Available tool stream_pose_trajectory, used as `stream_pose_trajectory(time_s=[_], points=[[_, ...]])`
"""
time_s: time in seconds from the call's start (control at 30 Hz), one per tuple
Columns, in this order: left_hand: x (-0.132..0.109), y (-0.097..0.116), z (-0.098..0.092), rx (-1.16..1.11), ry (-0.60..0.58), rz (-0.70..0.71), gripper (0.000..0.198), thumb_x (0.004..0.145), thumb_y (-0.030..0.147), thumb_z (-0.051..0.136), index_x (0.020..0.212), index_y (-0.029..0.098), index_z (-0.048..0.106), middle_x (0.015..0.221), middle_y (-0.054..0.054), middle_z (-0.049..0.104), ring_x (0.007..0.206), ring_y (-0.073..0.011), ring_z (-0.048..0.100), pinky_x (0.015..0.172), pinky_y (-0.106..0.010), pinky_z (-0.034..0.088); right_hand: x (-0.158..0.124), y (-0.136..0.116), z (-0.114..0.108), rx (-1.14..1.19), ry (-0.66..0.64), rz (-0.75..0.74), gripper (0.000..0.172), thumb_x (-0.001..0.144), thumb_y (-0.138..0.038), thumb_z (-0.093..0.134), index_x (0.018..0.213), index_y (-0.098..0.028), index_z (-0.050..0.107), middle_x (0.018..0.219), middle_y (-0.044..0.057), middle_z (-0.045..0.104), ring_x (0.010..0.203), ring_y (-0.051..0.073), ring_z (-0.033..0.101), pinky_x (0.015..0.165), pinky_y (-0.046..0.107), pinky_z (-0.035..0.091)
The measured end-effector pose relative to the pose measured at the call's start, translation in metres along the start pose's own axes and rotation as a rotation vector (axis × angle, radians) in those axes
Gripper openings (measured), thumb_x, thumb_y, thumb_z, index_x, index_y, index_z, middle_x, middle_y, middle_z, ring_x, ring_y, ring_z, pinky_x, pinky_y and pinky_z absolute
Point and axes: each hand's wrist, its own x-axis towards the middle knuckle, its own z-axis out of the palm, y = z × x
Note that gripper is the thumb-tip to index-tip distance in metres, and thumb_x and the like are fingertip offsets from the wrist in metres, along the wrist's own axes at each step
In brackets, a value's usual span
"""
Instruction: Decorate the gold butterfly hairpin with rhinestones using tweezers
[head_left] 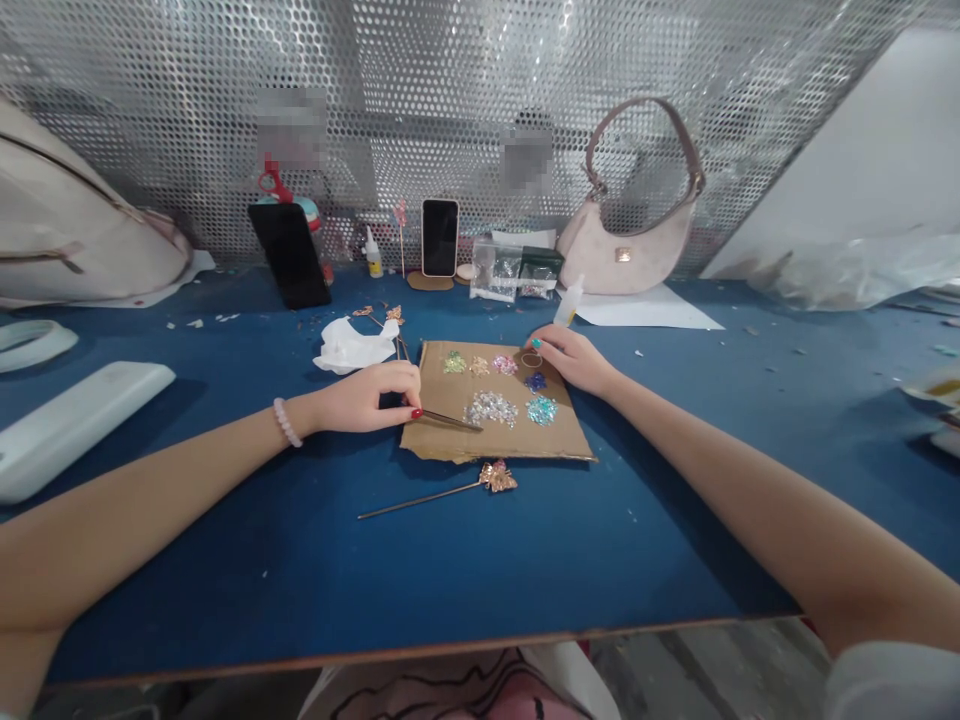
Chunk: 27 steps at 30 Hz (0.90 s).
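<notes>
My left hand (386, 395) pinches a pair of dark tweezers (450, 418), whose tips lie by a pile of clear rhinestones (493, 408) on a piece of cardboard (442, 440). My right hand (571, 355) closes at the cardboard's far right corner, thumb over the edge; its other fingertips are partly hidden. Just behind it tilts a small glue bottle (571, 302). Turquoise rhinestones (541, 410), dark blue ones (535, 382), pink ones (505, 365) and green ones (454, 362) sit in separate piles. A hairpin with a copper-coloured ornament (498, 477) lies in front of the cardboard.
Crumpled white paper (352, 345) and more hairpins lie left of the cardboard. Along the back stand two phones (439, 238), another glue bottle (373, 254), small plastic bags (495, 270) and a handbag (637, 240). A long white case (82, 430) is at left.
</notes>
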Motion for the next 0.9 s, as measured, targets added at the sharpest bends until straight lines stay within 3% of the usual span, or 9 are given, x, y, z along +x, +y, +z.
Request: stream_pose_trajectory(time_s=[0.37,0.57,0.9], points=[[0.0,-0.002,0.001,-0.002,0.039,-0.017,0.012,0.087,0.022,0.049,0.077,0.017,0.053,0.079,-0.002,0.052,0.075,-0.0136,0.049,0.072,-0.028,0.042,0.0,-0.001,-0.001,-0.014,-0.012,-0.006,0.031,0.087,-0.035,0.036,0.084,-0.018,0.062,0.09,0.011,0.063,0.086,0.023,0.058,0.082,0.04,0.045],[-0.001,-0.007,-0.002,-0.037,-0.003,-0.038,0.009,0.086,0.023,0.051,0.083,0.018,0.058,0.083,-0.002,0.052,0.078,-0.0129,0.051,0.074,-0.028,0.043,0.0,-0.002,-0.001,-0.016,-0.014,-0.004,0.031,0.087,-0.035,0.037,0.084,-0.017,0.061,0.09,0.011,0.063,0.086,0.023,0.058,0.083,0.04,0.045],[0.0,-0.007,0.001,0.039,0.105,-0.061,0.009,0.085,0.023,0.054,0.082,0.017,0.06,0.083,-0.002,0.055,0.079,-0.0139,0.053,0.074,-0.029,0.042,0.0,-0.003,-0.001,-0.023,-0.011,-0.003,0.031,0.087,-0.036,0.037,0.083,-0.017,0.061,0.09,0.011,0.063,0.086,0.023,0.058,0.082,0.041,0.045]])
